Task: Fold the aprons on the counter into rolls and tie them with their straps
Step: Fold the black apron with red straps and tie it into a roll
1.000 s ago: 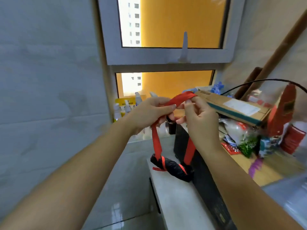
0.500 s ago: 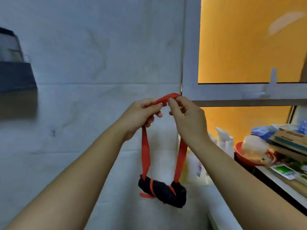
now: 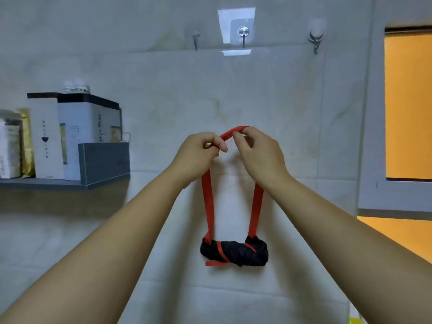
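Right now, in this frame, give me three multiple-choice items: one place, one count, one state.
1. Where is the roll? A on the floor; B hanging under the strap loop; C in a drawer.
2. How many hooks show? A one; B five; C three.
3. The strap's top is: A pinched by left grip and right grip; B lying loose; C cut through.
Answers: 1 B, it dangles in the air below the loop; 2 C, three sit side by side above; 3 A, both close on it.
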Available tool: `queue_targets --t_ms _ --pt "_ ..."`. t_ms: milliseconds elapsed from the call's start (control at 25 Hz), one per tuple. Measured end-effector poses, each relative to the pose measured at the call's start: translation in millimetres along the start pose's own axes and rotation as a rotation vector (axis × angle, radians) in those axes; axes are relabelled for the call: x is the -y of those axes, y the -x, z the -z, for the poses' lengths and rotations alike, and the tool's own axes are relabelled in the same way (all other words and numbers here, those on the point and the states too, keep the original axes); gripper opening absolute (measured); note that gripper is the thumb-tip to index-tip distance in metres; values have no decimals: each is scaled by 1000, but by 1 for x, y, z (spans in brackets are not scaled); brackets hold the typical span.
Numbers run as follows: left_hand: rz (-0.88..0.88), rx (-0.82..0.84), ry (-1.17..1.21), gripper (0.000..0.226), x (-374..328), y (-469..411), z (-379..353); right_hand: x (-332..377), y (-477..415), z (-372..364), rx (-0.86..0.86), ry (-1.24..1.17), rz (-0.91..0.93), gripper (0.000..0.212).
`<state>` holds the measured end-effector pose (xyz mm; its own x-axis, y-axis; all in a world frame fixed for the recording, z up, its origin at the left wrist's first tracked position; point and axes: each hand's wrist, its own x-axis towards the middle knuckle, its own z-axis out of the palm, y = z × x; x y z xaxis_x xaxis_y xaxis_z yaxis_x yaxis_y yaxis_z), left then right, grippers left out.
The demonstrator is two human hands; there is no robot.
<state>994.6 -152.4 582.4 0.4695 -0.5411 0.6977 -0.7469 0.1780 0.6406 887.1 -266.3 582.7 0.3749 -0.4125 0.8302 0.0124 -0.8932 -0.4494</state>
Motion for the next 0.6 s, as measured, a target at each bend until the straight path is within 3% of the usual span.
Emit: queue_targets --t_ms 360,600 --pt "-195 -235 -323 44 -9 -87 49 37 -105 -30 -91 104 171 32" --pt "-207 -249 -226 60 -23 -129 76 74 -158 -34 -3 66 257 42"
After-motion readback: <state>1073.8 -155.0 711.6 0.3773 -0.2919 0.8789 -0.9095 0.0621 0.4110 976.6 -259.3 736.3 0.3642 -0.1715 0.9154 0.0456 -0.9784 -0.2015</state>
